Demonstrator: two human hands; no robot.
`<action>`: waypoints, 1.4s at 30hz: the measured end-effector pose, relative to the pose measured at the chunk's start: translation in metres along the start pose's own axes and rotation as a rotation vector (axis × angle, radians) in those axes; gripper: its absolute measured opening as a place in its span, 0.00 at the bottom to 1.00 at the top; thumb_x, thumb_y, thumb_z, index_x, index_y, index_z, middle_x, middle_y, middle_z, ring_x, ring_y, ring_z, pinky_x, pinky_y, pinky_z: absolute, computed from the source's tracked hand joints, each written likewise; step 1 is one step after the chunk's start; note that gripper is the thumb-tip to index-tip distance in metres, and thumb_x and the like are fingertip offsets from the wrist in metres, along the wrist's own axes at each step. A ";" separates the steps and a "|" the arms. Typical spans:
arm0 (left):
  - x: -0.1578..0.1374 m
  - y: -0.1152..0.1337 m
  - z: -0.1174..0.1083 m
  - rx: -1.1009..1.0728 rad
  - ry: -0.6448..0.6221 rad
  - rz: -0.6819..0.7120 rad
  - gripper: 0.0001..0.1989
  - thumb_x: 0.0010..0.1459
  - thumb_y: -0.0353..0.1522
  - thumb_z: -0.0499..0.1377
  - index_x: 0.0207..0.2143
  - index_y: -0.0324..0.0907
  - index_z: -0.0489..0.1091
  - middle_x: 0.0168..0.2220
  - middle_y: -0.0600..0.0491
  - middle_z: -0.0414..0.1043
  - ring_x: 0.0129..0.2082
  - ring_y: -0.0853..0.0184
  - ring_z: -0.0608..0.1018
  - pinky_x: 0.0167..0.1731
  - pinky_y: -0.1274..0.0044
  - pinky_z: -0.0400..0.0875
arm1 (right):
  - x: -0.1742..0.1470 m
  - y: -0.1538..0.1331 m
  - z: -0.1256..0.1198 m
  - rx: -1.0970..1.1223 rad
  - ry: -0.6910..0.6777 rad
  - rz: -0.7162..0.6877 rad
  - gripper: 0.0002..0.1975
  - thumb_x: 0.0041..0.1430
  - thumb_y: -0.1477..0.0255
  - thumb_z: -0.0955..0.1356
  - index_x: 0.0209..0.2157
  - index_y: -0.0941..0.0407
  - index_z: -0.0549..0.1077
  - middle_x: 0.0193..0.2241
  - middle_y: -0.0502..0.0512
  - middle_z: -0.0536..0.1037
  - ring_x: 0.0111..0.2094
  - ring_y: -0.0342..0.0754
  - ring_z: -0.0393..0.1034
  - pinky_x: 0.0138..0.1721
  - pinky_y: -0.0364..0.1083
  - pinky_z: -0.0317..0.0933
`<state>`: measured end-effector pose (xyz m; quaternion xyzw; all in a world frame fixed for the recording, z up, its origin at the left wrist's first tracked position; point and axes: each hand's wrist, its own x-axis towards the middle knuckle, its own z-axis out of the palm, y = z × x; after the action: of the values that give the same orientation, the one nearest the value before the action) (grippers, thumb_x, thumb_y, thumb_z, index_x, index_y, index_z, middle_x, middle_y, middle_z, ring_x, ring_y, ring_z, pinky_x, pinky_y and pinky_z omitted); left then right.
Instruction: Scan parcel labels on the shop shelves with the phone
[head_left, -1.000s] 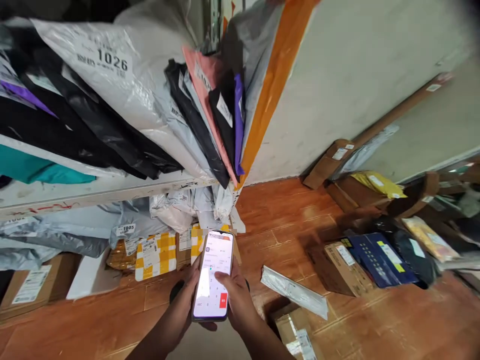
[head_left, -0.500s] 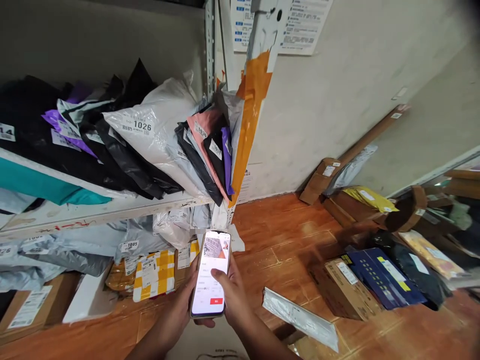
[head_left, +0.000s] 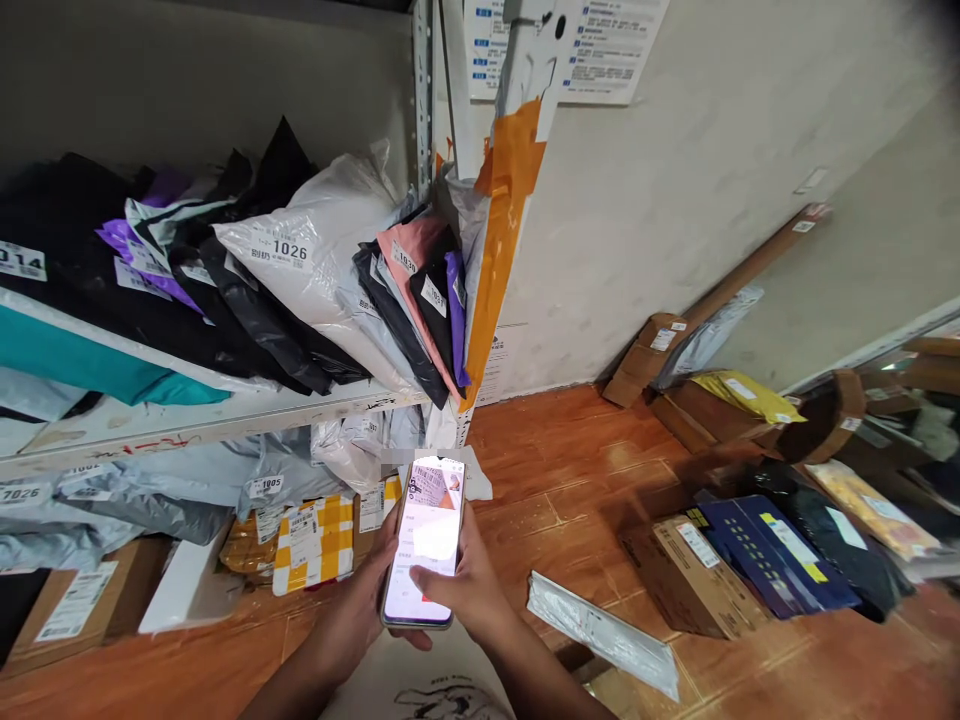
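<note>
A smartphone (head_left: 421, 535) with a lit screen is held upright in front of my body. Its screen shows a photo of a label at the top, a pale form below, and a red button partly covered by my thumb. My left hand (head_left: 373, 583) is wrapped round the phone's left edge. Gripping the right side is my right hand (head_left: 474, 580), its thumb lying over the lower part of the screen. The fingers behind the phone are mostly hidden.
A shelf (head_left: 225, 425) on the left carries bagged parcels, including a white bag (head_left: 315, 265) labelled 1026. Below are boxes and a yellow checked parcel (head_left: 313, 545). On the floor at right lie a silver packet (head_left: 604, 635), a brown box (head_left: 697, 575) and a blue box (head_left: 772, 555).
My right thumb has moved down and slightly left on the screen, toward the red button. The phone stays in both hands. The view has shifted slightly.
</note>
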<state>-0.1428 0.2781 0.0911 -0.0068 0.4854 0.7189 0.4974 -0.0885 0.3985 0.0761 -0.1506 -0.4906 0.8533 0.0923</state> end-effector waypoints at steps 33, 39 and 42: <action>-0.005 0.000 -0.016 -0.093 -0.105 0.074 0.49 0.42 0.31 0.53 0.67 0.56 0.37 0.61 0.47 0.61 0.38 0.57 0.77 0.29 0.69 0.75 | -0.001 -0.011 0.006 -0.035 -0.039 0.006 0.37 0.42 0.74 0.72 0.55 0.50 0.60 0.39 0.50 0.78 0.36 0.51 0.71 0.36 0.47 0.64; -0.005 0.006 -0.004 -0.004 0.022 0.075 0.50 0.47 0.40 0.60 0.67 0.52 0.34 0.59 0.40 0.62 0.32 0.56 0.78 0.20 0.70 0.74 | -0.004 -0.015 0.006 -0.038 -0.025 -0.018 0.37 0.41 0.76 0.68 0.57 0.50 0.61 0.52 0.51 0.75 0.49 0.54 0.70 0.43 0.49 0.64; -0.005 0.008 0.001 0.026 0.100 0.074 0.50 0.48 0.44 0.61 0.67 0.50 0.35 0.59 0.38 0.61 0.29 0.58 0.77 0.17 0.70 0.73 | -0.006 -0.014 0.008 -0.058 -0.060 -0.052 0.38 0.45 0.74 0.70 0.58 0.50 0.57 0.52 0.52 0.74 0.48 0.53 0.70 0.45 0.49 0.64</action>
<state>-0.1456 0.2750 0.0995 -0.0184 0.5188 0.7292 0.4459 -0.0855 0.3971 0.0926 -0.1150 -0.5215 0.8401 0.0953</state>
